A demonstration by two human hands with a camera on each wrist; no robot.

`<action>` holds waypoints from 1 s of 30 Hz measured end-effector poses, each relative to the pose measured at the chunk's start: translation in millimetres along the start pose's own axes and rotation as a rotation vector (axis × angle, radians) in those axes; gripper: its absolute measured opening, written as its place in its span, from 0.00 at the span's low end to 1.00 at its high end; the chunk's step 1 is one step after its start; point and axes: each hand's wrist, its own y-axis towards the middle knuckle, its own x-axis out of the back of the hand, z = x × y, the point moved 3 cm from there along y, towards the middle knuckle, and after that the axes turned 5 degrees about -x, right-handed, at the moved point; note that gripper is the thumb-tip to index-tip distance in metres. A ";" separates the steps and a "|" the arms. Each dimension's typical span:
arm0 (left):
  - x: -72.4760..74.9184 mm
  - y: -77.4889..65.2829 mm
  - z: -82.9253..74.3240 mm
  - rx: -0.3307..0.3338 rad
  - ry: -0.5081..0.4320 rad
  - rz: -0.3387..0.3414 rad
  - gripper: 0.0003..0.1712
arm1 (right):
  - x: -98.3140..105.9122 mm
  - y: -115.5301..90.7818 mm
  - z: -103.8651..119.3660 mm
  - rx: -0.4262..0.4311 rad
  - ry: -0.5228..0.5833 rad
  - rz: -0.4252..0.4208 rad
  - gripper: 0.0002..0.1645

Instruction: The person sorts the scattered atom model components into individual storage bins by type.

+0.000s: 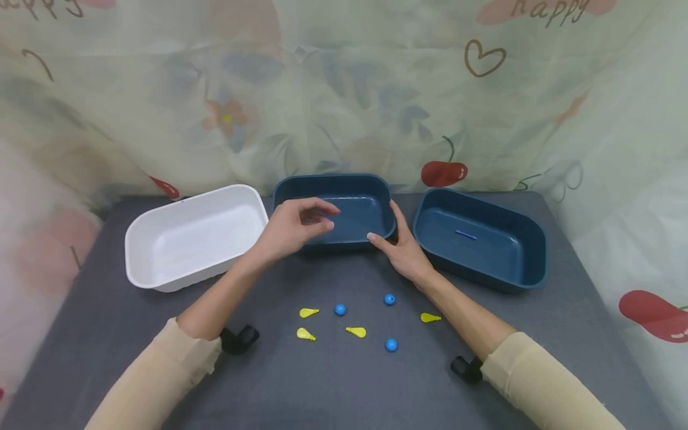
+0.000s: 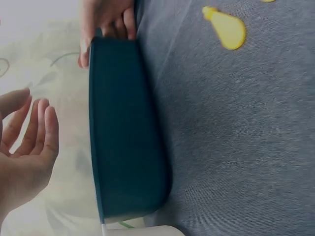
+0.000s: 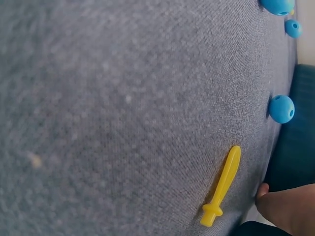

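My left hand (image 1: 292, 227) hovers over the middle dark blue bin (image 1: 335, 246). Its fingers are loosely bent, with a gap between thumb and fingertips and nothing seen between them; the left wrist view shows this hand (image 2: 29, 152) apart from the bin (image 2: 123, 128). At the bin's right end, my right hand (image 1: 405, 254) holds the front corner, thumb at the front rim and fingers along the end wall. Several yellow teardrop-shaped plastic pieces (image 1: 356, 332) and three blue beads with holes (image 1: 389, 299) lie on the grey table in front.
A white bin (image 1: 196, 272) stands on the left. On the right, another dark blue bin (image 1: 484, 278) contains a small blue stick (image 1: 466, 235). A patterned curtain (image 1: 344, 89) hangs close behind the bins. Near the right forearm lies one yellow piece (image 3: 224, 187).
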 end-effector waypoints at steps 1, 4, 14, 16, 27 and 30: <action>-1.4 -1.7 -0.2 -0.004 0.013 -0.006 0.14 | 0.3 0.0 -0.3 0.003 0.001 -0.003 0.55; -5.5 -8.0 0.0 -0.015 0.048 -0.022 0.15 | 0.8 0.1 -0.7 0.008 0.002 -0.008 0.54; -20.5 -32.1 4.2 -0.031 0.052 -0.021 0.14 | -1.1 -1.1 -0.2 0.014 0.024 0.004 0.54; -24.3 -36.0 5.2 -0.037 0.040 -0.006 0.14 | -1.6 -1.1 0.0 0.017 0.024 0.002 0.54; -42.0 -59.2 16.3 -0.049 0.028 0.120 0.17 | -2.7 -1.3 0.7 0.017 0.025 0.004 0.53; -46.0 -64.4 20.6 -0.045 0.026 0.147 0.18 | -2.8 -1.1 1.6 0.015 0.022 0.006 0.52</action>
